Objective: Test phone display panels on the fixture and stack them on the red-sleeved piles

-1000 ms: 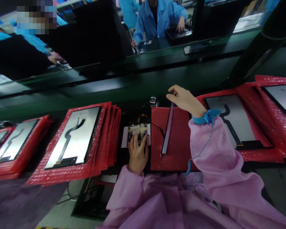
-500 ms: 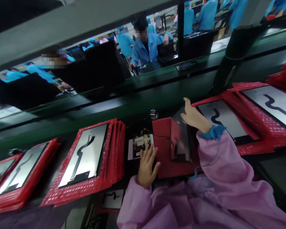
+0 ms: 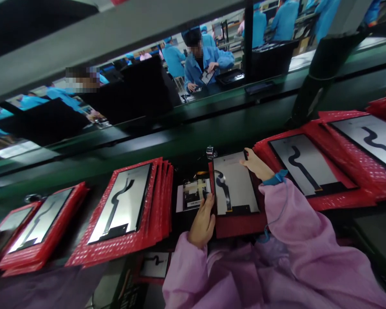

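A display panel (image 3: 239, 184), silvery back up with a black ribbon cable, lies over a red pad (image 3: 241, 227) in front of me. My right hand (image 3: 257, 165), with a blue wrist strap, has thumb and fingers closed on its upper right corner. At the panel's lower left edge is my left hand (image 3: 203, 223), its fingers stretched out; whether they touch the edge I cannot tell. Just beyond those fingers sits a small circuit module (image 3: 194, 193) with yellowish tape and a label.
Stacks of red bubble bags with panels on top stand left (image 3: 119, 206) and right (image 3: 309, 167). A small metal-like object (image 3: 210, 151) sits behind the pad. Across the green conveyor (image 3: 167, 143), a co-worker in blue (image 3: 209, 60) handles a device. A dark post (image 3: 318, 77) rises at right.
The panel has swung from tilted up to nearly flat on the red pad. My right hand has closed on its corner; my left fingers have drawn together beside its left edge.
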A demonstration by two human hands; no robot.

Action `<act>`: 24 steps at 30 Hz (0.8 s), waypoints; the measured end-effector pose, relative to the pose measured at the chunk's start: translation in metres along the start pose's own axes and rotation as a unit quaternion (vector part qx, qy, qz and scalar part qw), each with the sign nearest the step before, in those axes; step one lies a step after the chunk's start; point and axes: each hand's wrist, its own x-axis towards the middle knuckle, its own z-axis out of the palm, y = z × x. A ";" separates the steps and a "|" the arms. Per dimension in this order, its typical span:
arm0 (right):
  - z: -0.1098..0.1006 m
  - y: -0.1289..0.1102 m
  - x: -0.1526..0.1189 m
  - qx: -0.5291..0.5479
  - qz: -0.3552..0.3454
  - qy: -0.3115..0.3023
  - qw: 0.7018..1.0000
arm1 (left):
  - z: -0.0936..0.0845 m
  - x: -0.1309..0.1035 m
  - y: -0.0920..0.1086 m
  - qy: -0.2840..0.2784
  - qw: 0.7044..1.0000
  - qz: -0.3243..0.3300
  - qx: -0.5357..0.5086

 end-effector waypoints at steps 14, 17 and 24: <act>0.058 -0.047 -0.037 -0.173 -0.085 -0.095 0.977 | -0.049 0.068 -0.009 0.146 0.986 0.028 0.073; 0.068 -0.051 -0.040 -0.163 -0.108 -0.110 0.974 | -0.061 0.110 -0.029 0.125 0.990 0.004 0.072; 0.065 -0.058 -0.049 -0.119 -0.184 -0.112 0.969 | -0.067 0.132 -0.048 0.032 0.997 0.037 0.053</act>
